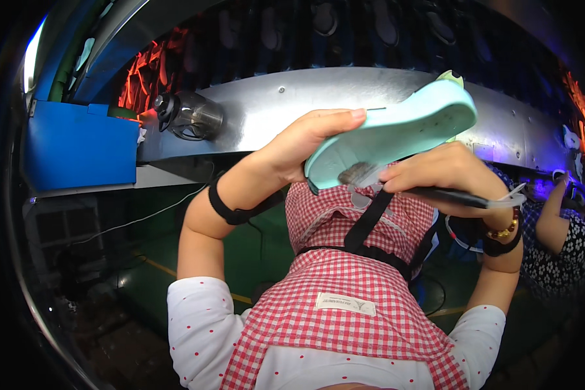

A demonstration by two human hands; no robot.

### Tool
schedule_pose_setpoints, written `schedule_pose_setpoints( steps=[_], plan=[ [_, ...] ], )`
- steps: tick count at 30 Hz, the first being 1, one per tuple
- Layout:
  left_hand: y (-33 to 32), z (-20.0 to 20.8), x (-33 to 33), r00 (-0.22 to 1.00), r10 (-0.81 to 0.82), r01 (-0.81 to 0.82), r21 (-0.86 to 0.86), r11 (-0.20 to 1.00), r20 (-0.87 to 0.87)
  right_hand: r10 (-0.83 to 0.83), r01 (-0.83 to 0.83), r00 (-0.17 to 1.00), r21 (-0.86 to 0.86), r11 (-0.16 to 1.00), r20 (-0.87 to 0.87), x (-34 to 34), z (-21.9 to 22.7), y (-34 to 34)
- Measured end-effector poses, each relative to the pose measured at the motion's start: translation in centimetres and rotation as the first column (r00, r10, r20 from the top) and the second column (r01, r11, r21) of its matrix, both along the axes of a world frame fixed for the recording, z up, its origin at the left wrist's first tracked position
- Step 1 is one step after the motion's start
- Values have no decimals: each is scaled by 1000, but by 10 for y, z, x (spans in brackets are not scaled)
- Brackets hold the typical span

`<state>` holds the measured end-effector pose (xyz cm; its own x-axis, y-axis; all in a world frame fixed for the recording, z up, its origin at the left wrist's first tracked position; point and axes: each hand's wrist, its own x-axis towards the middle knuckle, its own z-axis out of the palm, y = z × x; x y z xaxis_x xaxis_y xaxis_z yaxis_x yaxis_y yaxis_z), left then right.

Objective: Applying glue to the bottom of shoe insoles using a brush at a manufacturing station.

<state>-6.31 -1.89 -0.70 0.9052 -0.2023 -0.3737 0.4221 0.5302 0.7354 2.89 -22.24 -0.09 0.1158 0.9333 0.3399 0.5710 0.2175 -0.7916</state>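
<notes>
In my left hand [309, 133] I hold a mint-green shoe sole [403, 133], gripping it at its left end with my thumb along the upper edge. The sole is raised and tilted, its broad face towards me. A brush [357, 174] with brownish bristles and a dark handle is held in my right hand [445, 170], its fingers closed round it. The bristles meet the sole's face near the lower left end. Behind the sole's upper right end a pale green piece [452, 79] sticks out, mostly hidden.
A shiny metal ledge [260, 97] curves across in front of me. On it at the left is a dark see-through container [198, 116], near a blue box [81, 146]. Several shoe-shaped pieces line the dark space behind, with red glowing parts. Another person's arm [552, 214] shows at right.
</notes>
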Motion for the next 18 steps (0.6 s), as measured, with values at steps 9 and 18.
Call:
schedule_pose_setpoints(
  steps=[9,18],
  plan=[
    [10,-1,-10,992,-87,97,109,989,-95,16,-2,963,-53,999,269,8,9,-10],
    [21,-4,-13,995,-66,86,294,952,-79,-47,75,988,-193,978,148,17,-1,-21]
  ],
)
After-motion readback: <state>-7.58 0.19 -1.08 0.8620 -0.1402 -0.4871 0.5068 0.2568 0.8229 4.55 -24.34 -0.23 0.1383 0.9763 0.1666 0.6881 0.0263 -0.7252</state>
